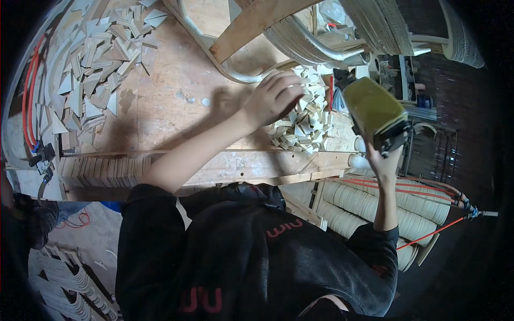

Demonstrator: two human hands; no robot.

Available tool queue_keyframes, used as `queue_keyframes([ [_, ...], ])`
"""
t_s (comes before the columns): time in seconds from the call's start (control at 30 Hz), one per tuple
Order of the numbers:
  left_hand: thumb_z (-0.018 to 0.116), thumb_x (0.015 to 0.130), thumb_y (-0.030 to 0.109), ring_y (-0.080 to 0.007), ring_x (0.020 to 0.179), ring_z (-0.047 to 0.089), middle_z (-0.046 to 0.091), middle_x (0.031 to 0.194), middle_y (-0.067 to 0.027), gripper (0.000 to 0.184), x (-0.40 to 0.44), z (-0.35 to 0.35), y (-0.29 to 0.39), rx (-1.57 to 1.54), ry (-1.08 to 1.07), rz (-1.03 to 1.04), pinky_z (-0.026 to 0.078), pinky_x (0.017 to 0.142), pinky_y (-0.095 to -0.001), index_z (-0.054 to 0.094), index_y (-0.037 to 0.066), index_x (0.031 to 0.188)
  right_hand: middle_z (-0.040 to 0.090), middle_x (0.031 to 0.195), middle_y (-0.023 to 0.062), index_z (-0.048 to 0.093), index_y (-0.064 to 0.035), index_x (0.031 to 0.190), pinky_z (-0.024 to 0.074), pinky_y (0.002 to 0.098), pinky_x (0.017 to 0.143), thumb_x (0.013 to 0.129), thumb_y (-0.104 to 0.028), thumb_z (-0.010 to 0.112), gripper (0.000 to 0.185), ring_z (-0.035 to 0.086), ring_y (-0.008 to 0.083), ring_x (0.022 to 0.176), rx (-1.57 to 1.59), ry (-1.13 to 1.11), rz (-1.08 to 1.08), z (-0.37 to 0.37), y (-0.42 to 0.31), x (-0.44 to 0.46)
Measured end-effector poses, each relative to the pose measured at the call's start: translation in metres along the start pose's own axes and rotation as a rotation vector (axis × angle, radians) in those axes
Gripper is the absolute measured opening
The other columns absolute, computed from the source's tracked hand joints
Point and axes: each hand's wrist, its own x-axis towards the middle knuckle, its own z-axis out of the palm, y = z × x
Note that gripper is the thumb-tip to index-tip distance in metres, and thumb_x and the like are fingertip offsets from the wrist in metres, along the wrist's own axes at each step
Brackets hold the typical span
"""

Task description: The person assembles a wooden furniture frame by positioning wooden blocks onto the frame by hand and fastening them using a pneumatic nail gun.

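Observation:
My right hand [383, 163] is wrapped round the lower part of a nail gun [373, 107] with a yellow-green body and black ends, raised at the right of the bench. My left hand [274, 97] hovers over the bench with its fingers curled. Whatever its fingertips hold, if anything, is hidden. Beside and under that hand lies a heap of small pale wood blocks [308, 125]. A curved wooden frame with a flat crosspiece [262, 24] stands on the bench just beyond my left hand.
Many triangular wood pieces [101, 64] are heaped at the left of the bench [171, 85]. A row of thin wood pieces [104, 171] lines the near edge. Red hoses [32, 91] run at far left and right. Stacked curved wood parts [375, 203] stand at lower right.

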Motion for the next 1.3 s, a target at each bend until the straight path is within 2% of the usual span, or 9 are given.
queue_keyframes([
  [0.07,0.056,0.081,0.019,-0.0302,0.095,0.053,0.054,0.1,-0.0155,0.03,-0.026,0.004,-0.005,-0.051,-0.177,-0.296,0.042,0.084,-0.0399,0.048,0.002,0.104,0.056,0.083,0.0152,0.051,0.0048,0.09,0.0441,0.034,0.071,0.062,-0.014,0.069,0.038,0.055,0.0246,0.077,0.017,-0.052,0.161,0.02,0.019,-0.013],
  [0.1,0.057,0.081,0.02,-0.0316,0.095,0.052,0.054,0.1,-0.0156,0.032,-0.032,0.007,-0.011,-0.043,-0.224,-0.458,0.041,0.084,-0.04,0.047,0.001,0.105,0.059,0.078,0.0164,0.054,0.0046,0.085,0.0458,0.034,0.067,0.06,-0.014,0.068,0.034,0.058,0.027,0.071,-0.009,-0.095,0.003,0.033,0.016,-0.003],
  [0.23,0.059,0.08,0.023,-0.0324,0.096,0.053,0.054,0.102,-0.0169,0.039,-0.046,0.036,-0.042,0.184,-0.256,-0.487,0.043,0.082,-0.0382,0.048,-0.001,0.109,0.061,0.064,0.0162,0.059,0.0021,0.084,0.0487,0.0351,0.056,0.059,-0.014,0.064,0.031,0.062,0.0298,0.057,-0.089,-0.277,-0.063,0.076,0.028,0.008],
  [0.27,0.061,0.077,0.024,-0.0319,0.092,0.054,0.056,0.097,-0.0166,0.037,-0.046,0.043,-0.048,0.224,-0.277,-0.528,0.043,0.082,-0.0385,0.051,-0.001,0.103,0.061,0.066,0.0173,0.059,0.0021,0.089,0.0492,0.0362,0.059,0.059,-0.014,0.063,0.034,0.062,0.0301,0.059,-0.051,-0.281,0.004,0.086,0.024,0.011],
  [0.37,0.063,0.075,0.023,-0.0312,0.087,0.056,0.058,0.091,-0.0149,0.031,-0.055,0.055,-0.065,0.327,-0.524,-0.634,0.043,0.081,-0.0389,0.055,0.001,0.095,0.061,0.069,0.0191,0.059,-0.0014,0.099,0.0491,0.0387,0.059,0.057,-0.014,0.063,0.043,0.061,0.0332,0.062,-0.171,-0.323,-0.015,0.108,0.028,0.016],
  [0.4,0.065,0.072,0.021,-0.0305,0.085,0.057,0.059,0.086,-0.0138,0.026,-0.059,0.058,-0.068,0.345,-0.469,-0.613,0.043,0.08,-0.039,0.057,0.002,0.088,0.061,0.069,0.0192,0.059,-0.0021,0.1,0.049,0.0389,0.059,0.057,-0.014,0.063,0.044,0.061,0.0336,0.062,-0.17,-0.328,-0.012,0.114,0.032,0.017],
  [0.5,0.064,0.072,0.018,-0.0296,0.085,0.057,0.059,0.085,-0.0141,0.023,-0.07,0.06,-0.075,0.313,-0.542,-0.658,0.044,0.078,-0.0387,0.057,0.002,0.088,0.061,0.07,0.0193,0.058,-0.0035,0.102,0.0489,0.0393,0.06,0.057,-0.015,0.064,0.047,0.06,0.0344,0.063,-0.179,-0.347,-0.006,0.129,0.036,0.019],
  [0.73,0.062,0.072,0.015,-0.0295,0.077,0.057,0.057,0.078,-0.0124,0.009,-0.08,0.064,-0.078,0.272,-0.355,-0.628,0.043,0.07,-0.0392,0.062,0.006,0.074,0.06,0.069,0.0202,0.055,-0.0037,0.104,0.0485,0.04,0.058,0.058,-0.017,0.065,0.049,0.06,0.0346,0.062,-0.275,-0.409,0.022,0.148,0.031,0.026],
  [1.3,0.068,0.065,0.017,-0.0253,0.072,0.056,0.055,0.076,-0.0077,0.012,-0.084,0.063,-0.08,0.278,-0.225,-0.585,0.046,0.064,-0.0359,0.063,0.007,0.07,0.062,0.072,0.0187,0.053,-0.0051,0.108,0.0491,0.0422,0.06,0.055,-0.021,0.072,0.058,0.061,0.0341,0.066,-0.381,-0.468,-0.072,0.159,0.037,0.036],
])
